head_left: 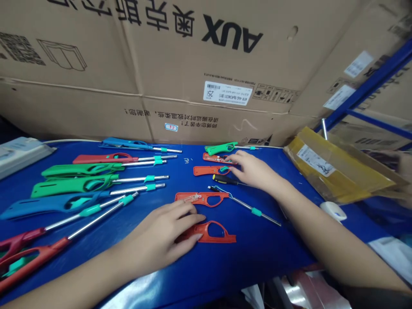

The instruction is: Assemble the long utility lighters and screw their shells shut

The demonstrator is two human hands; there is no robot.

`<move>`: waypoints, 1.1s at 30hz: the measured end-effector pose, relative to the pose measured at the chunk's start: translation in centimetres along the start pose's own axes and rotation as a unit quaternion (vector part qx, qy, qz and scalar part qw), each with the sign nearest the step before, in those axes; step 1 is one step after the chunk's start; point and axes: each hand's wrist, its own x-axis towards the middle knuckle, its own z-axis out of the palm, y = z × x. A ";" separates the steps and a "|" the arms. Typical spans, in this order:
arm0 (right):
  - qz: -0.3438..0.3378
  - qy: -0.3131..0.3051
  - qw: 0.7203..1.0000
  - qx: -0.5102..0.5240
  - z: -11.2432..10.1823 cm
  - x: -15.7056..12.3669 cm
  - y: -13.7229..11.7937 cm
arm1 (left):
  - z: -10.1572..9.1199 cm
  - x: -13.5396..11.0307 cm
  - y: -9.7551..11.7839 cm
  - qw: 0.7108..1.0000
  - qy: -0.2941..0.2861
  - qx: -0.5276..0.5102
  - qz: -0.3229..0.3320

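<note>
Seven lighters (67,186) left of our left hand (170,227) look closed; green one (221,149) beyond our right hand (252,168), unclear. Four orange-red shell halves (182,196) lie open under/between hands: likely partway. Left's on nearest, right's at farthest; can't tell if pinching. One screwdriver (222,179), by right hand.

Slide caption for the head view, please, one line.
Left hand on an orange lighter shell, right hand near a screwdriver, with long-stemmed lighters laid out on a blue tabletop.
</note>
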 end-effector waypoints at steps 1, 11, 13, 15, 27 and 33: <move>-0.008 -0.011 1.000 -0.019 0.4 0.0 -0.2 | -0.1 0.0 0.1 1.000 -0.001 0.004 0.002; -0.076 -0.023 0.997 -0.016 -1.2 -1.0 -2.1 | -0.6 0.1 0.3 0.999 0.028 0.030 -0.016; -0.118 -0.099 0.988 0.022 -1.5 -2.5 -2.9 | -0.7 0.1 0.0 0.998 0.048 0.033 -0.038; -0.152 -0.182 0.970 0.051 -1.3 -4.0 -3.7 | -0.7 0.3 -0.4 0.995 0.066 0.033 -0.060; -0.080 -0.186 0.979 -0.025 -0.9 -7.8 -3.7 | -0.6 0.9 -2.2 0.991 0.086 0.024 -0.104; -0.049 -0.172 0.975 -0.134 -0.9 -9.0 -2.7 | -0.3 0.7 -3.0 0.988 0.079 0.041 -0.125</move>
